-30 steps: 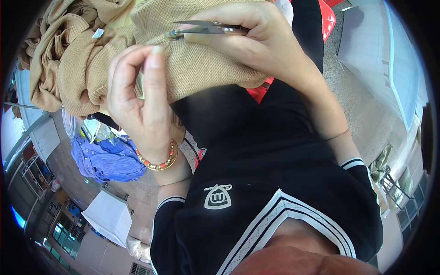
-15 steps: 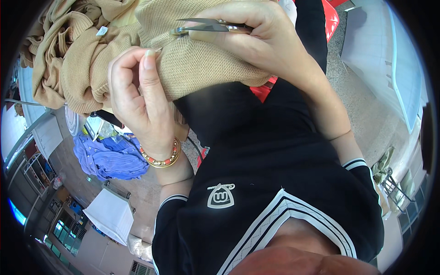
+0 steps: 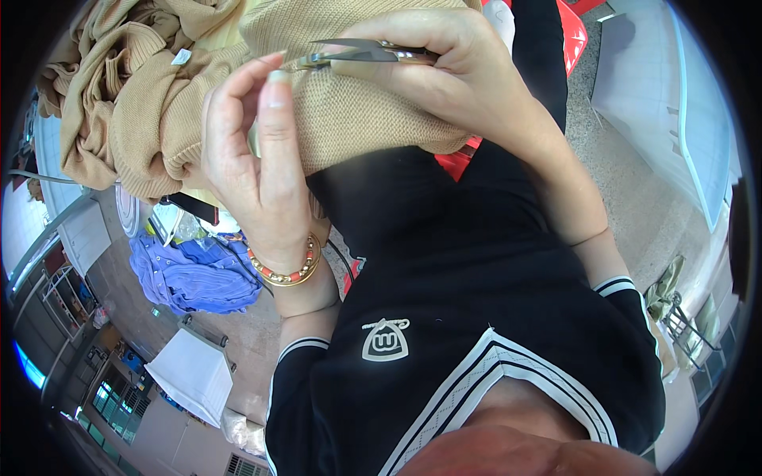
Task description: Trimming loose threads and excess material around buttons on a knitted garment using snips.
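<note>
A tan knitted garment (image 3: pixel 357 119) is spread over my lap, under both hands. In my right hand (image 3: pixel 452 71) is a pair of thread snips (image 3: pixel 361 52), dark blades pointing left above the knit. A small shiny bit shows by the right fingertips, under the blades; its kind is unclear. My left hand (image 3: pixel 258 151), with bracelets at the wrist, has thumb and forefinger brought together just left of that shiny bit. What they pinch, if anything, is too small to make out.
More tan knitwear (image 3: pixel 151 103) is heaped at the upper left, one piece with a small white label. Below it lies a bundle of blue-purple clothing (image 3: pixel 190 274). A white bin (image 3: pixel 190 373) stands at lower left, a large translucent container (image 3: pixel 659 87) at right. Red seat parts (image 3: pixel 571 36) show near my legs.
My left hand has shifted up and right, its thumb and forefinger leaving the knit's edge and coming close to the snips. The right hand with the snips has barely moved.
</note>
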The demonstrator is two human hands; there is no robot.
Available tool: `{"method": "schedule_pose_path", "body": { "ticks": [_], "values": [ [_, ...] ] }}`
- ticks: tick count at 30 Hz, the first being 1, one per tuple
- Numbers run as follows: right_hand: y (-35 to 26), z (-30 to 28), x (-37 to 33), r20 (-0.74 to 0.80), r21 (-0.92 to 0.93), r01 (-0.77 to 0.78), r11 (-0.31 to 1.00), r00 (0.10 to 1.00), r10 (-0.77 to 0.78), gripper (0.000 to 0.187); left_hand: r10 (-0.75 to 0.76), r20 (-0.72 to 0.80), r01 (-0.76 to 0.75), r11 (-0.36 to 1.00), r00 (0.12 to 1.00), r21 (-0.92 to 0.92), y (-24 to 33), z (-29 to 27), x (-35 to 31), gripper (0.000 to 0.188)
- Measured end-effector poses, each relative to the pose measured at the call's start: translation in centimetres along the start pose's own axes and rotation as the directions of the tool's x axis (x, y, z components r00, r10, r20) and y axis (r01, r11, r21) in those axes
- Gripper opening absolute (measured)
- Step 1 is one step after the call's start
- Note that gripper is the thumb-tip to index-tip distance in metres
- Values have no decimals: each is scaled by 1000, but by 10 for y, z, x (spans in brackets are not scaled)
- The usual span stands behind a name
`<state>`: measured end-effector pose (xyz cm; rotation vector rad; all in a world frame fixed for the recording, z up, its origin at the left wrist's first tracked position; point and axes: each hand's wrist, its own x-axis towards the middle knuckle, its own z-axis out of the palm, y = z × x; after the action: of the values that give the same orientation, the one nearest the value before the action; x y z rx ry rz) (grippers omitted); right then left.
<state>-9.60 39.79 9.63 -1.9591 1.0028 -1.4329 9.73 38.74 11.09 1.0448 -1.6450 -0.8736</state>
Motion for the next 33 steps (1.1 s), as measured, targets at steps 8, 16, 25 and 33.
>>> {"method": "schedule_pose_path", "body": {
  "ticks": [8, 16, 25, 33],
  "values": [
    [0, 10, -9, -56, -7, -223, 975, 973, 222, 21, 82, 62, -85, 995, 995, 53, -6, -2, 5, 28],
    [-12, -1, 1, 45, 221, -293, 930, 956, 291, 20, 219, -12, -216, 967, 976, 135, -13, 3, 9, 16],
    [-11, -6, 9, 20, 127, -280, 951, 960, 280, 21, 457, -37, -416, 837, 889, 355, -13, 5, 13, 16],
    [-27, -17, 26, 258, 220, -674, 705, 737, 624, 23, 661, 222, -695, 650, 717, 308, -18, -1, 35, 13]
  ]
}}
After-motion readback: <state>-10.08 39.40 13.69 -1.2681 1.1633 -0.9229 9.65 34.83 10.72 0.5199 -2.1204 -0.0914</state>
